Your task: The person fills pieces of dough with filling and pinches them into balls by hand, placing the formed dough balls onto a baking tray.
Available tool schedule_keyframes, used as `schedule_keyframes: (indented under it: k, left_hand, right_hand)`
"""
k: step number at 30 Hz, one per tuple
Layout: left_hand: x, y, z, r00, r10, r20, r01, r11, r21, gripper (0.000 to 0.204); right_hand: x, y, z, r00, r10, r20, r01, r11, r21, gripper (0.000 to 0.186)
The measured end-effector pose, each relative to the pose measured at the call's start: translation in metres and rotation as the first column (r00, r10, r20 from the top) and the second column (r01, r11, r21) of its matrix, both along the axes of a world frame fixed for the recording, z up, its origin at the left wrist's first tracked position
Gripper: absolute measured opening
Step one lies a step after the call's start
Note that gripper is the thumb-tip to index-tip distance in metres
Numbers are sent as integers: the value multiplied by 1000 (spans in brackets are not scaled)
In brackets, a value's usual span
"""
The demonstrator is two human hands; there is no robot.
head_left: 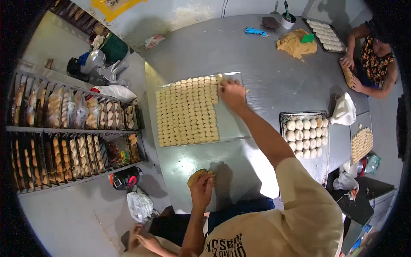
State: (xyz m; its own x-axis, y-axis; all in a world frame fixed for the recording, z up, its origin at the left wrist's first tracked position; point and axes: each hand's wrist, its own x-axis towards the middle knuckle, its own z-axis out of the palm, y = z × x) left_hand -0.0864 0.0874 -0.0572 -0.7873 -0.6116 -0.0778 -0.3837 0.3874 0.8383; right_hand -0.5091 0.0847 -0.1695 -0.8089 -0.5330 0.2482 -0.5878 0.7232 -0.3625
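My left hand [201, 190] is closed around a yellowish lump of dough [196, 176] above the near part of the metal table. My right hand [233, 93] reaches far forward, its fingers bunched at a small dough ball [219, 77] at the far right corner of a sheet. That pale sheet [233, 124] carries tight rows of small dough balls [186, 111]. Bare sheet shows along their right side. The right fingertips are slightly blurred and partly hidden by the hand.
Right of my arm sits a dark tray [282, 124] of larger white dough balls. Farther off are a dough mound [295, 43], a blue-handled tool [256, 31] and a white tub [288, 21]. A co-worker [376, 55] handles dough at right. Another person's hand [143, 237] shows lower left, near loaded racks [77, 128].
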Motion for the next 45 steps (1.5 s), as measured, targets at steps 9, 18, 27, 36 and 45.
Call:
schedule_keyframes:
  k: [9,18,27,36,45]
  left_hand:
    - [-89,17,32,995,64,-76,-12,836,549,30]
    - [-128,77,121,989,-24,-144,96,849,519,28]
    - [-47,89,101,977,213,14,-94,372,923,32]
    - [74,8,98,905,380,-192,-76,587,806,28]
    - [209,-34,46,923,369,-104,-164,624,764,30]
  right_hand:
    - [124,144,117,220,642,734,506,568,-649,19]
    - [177,240,191,319,675,666,275,606,-746,15]
    - [255,254,188,784,561,267,-240,670,-703,21]
    - [330,179,170,664,538,520,-142,773,-618,24]
    - [381,130,15,795,579,179,-552,814,-183,70]
